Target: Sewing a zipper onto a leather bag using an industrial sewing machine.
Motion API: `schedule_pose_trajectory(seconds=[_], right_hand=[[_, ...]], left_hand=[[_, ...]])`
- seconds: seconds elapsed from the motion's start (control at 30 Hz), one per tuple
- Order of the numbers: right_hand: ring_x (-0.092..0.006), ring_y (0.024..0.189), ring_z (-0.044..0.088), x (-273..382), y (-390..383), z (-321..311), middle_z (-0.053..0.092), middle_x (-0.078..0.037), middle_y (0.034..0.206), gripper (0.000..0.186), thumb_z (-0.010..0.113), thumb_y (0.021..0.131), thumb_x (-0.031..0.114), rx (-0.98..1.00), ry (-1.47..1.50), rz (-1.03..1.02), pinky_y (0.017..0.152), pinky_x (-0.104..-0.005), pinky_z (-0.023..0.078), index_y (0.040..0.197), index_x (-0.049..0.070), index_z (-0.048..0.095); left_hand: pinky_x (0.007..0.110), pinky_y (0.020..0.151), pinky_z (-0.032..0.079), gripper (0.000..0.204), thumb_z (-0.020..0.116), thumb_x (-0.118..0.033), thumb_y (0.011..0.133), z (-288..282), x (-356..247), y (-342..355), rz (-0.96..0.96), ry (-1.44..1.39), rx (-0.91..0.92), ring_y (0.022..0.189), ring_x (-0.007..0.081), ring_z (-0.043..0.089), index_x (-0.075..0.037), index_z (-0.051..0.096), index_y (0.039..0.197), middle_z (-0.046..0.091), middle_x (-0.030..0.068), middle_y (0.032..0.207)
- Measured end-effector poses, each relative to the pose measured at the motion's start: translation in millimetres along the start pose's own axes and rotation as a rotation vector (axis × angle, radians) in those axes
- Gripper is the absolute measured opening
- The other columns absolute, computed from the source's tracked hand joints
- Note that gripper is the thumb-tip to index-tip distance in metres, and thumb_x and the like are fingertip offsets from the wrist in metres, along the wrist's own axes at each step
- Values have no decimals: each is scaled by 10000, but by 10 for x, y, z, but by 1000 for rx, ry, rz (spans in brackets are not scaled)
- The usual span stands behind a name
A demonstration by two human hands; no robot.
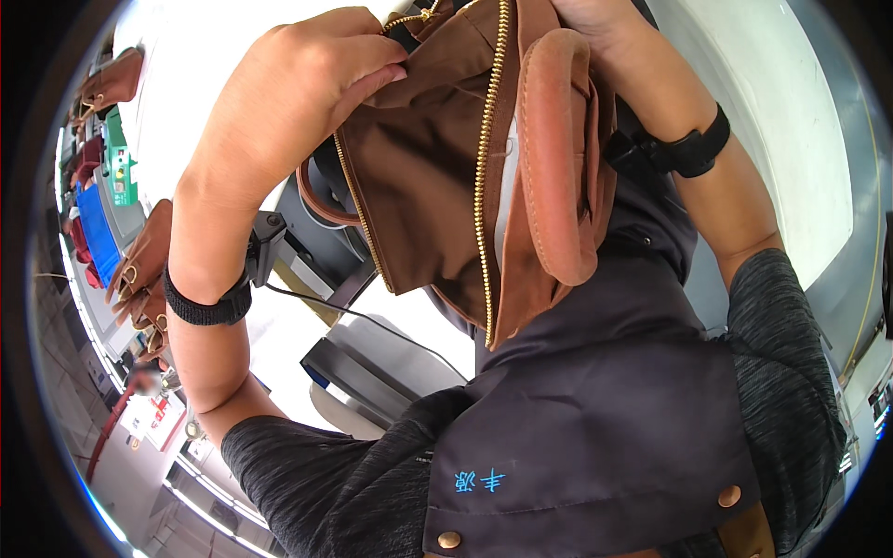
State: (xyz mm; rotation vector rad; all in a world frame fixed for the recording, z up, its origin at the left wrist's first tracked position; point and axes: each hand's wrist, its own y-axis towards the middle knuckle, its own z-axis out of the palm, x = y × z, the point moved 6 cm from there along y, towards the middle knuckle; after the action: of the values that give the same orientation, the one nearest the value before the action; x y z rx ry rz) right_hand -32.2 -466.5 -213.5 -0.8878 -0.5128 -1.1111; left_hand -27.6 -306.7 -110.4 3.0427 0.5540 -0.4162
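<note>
A brown handbag (423, 177) with its top gaping shows a brown fabric lining. Brass zipper teeth (485, 177) run along both sides of the mouth. One padded tan handle (549, 158) stands on the right side, and a thinner handle (321, 200) loops out at the left. My left hand (321, 79) is closed on the bag's upper left edge, thumb and fingers pinching the material by the zipper. Over the far right side of the bag lies my right hand (595, 14), mostly cut off by the upper picture edge, so its fingers are hidden.
Black straps (209, 298) with small devices sit on both forearms. A dark cable (372, 321) runs below the bag. A white table (772, 112) curves along the right. At far left are brown bags (144, 270), a green box (118, 158) and a blue item (98, 228).
</note>
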Motion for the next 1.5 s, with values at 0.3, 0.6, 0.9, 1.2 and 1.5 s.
schedule_pose_trajectory(seconds=[0.3, 0.6, 0.9, 1.2, 1.5], right_hand=[[-127, 614, 661, -26, -1, 81, 723, -58, 789, 235, 668, 993, 244, 67, 89, -27, 561, -227, 524, 996, 10, 695], [-133, 568, 657, -79, 58, 77, 711, -46, 719, 275, 649, 1009, 287, 261, 171, 77, 539, -234, 527, 882, 48, 703], [-160, 583, 676, -161, 108, -39, 737, -71, 757, 293, 638, 1010, 294, 149, 188, 104, 562, -257, 548, 900, 32, 710], [-177, 592, 688, -157, 109, 47, 746, -96, 774, 333, 624, 1020, 310, 234, 211, 110, 571, -263, 559, 879, 22, 716], [-177, 591, 686, -170, 103, 7, 742, -94, 771, 296, 637, 1014, 289, 218, 250, 109, 572, -269, 563, 914, 20, 709]], left_hand=[[413, 696, 539, 322, 707, 15, 723, 140, -65, -12, 133, 161, 25, 819, 316, 642, -34, 678, 1040, 613, 95, 943], [348, 744, 488, 56, 658, -24, 935, 152, 121, -2, -2, -314, 27, 793, 250, 580, 22, 641, 962, 587, 82, 893], [229, 704, 487, 183, 765, -148, 948, 414, 435, -160, -267, -698, 8, 776, 47, 580, -3, 682, 1024, 638, -34, 874], [258, 830, 571, 267, 727, 6, 922, 307, 472, -189, -362, -715, 109, 931, 115, 684, 25, 700, 1187, 728, 48, 1066], [271, 710, 535, 181, 741, 0, 890, 157, 224, -115, -182, -314, 22, 788, 145, 668, 8, 748, 1071, 711, 72, 900]])
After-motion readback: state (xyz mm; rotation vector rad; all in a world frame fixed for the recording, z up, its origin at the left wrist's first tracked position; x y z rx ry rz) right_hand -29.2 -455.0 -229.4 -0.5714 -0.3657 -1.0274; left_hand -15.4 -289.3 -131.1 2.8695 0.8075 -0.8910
